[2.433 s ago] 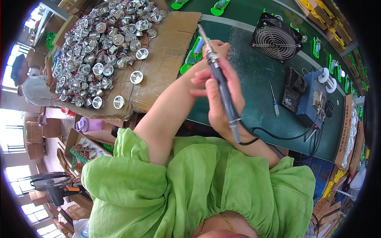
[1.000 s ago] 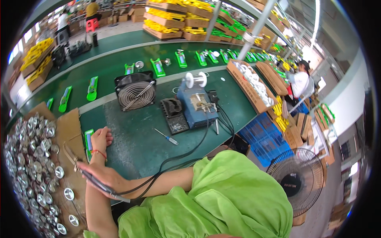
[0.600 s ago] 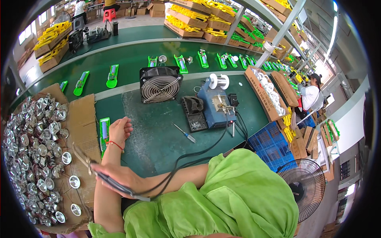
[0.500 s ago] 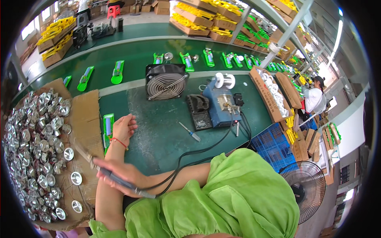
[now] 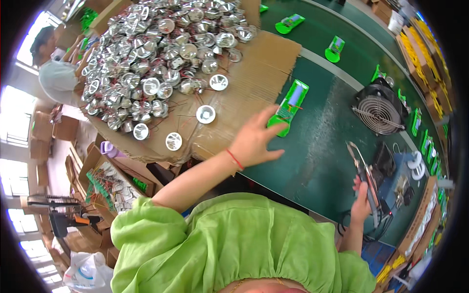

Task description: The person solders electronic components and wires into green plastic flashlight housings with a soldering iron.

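Note:
My left hand (image 5: pixel 251 141) is open, fingers spread, at the near end of a green plastic casing (image 5: pixel 286 116). The casing holds a pale blue cylindrical cell and a small circuit board, with a red wire showing; whether my fingertips touch it, I cannot tell. Off to the right, my right hand (image 5: pixel 361 200) is closed round a soldering iron (image 5: pixel 370 188), its tip pointing up and away. Left of the casing, a large heap of shiny lamp reflectors (image 5: pixel 171 53) with thin wires lies on flattened cardboard (image 5: pixel 256 80). Several single reflectors (image 5: pixel 205 114) sit at the heap's near edge.
A black fan (image 5: pixel 378 110) with a round grille stands on the green bench (image 5: pixel 312 161). Beyond it, more green casings (image 5: pixel 335 49) line a strip. A blue soldering station (image 5: pixel 401 183) is at the right. Another person (image 5: pixel 58 75) works at far left, and a parts box (image 5: pixel 110 188) stands below.
The view has swung left. My right hand has moved with the soldering iron from across my left forearm to the right side, near the station. My left hand's fingers have spread.

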`<state>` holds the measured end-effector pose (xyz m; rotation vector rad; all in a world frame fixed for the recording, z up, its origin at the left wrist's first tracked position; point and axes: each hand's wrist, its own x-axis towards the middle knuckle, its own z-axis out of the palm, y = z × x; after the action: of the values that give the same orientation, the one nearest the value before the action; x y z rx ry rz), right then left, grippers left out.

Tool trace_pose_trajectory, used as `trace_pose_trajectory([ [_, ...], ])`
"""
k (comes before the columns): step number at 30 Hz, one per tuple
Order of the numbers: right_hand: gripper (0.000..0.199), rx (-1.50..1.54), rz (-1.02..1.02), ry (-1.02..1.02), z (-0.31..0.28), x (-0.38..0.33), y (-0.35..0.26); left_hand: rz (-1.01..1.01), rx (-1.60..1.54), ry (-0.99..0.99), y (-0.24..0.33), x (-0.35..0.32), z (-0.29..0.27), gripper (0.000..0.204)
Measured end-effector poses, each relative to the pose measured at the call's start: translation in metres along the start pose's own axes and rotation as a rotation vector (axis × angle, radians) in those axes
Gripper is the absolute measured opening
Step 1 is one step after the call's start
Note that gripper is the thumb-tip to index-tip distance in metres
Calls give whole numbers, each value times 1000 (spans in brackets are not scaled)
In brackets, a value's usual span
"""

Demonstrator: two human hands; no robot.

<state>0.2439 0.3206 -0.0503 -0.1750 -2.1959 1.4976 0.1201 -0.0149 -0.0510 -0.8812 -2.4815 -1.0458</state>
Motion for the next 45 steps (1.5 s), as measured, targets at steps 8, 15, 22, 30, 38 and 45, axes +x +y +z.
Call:
trace_pose_trajectory([
  [8, 26, -295, 123, 46, -79, -25, -13, -118, -120, -125, 3, 13, 26, 29],
  [15, 23, 159, 295, 158, 45, -28, -15, 18, 294, 25, -31, 3, -60, 45],
  [22, 18, 172, -7, -192, 98, 5, -39, -199, 670, 73, -81, 14, -91, 9],
  [30, 12, 6, -123, -165, 60, -1, -24, -196, -45, -78, -15, 2, -45, 14],
  [38, 22, 185, 242, -82, 84, -35, -29, -273, -248, -18, 6, 8, 4, 11],
  [45, 18, 238, 141, -137, 108, -10, -40, -474, -431, -108, -3, 6, 8, 9],
])
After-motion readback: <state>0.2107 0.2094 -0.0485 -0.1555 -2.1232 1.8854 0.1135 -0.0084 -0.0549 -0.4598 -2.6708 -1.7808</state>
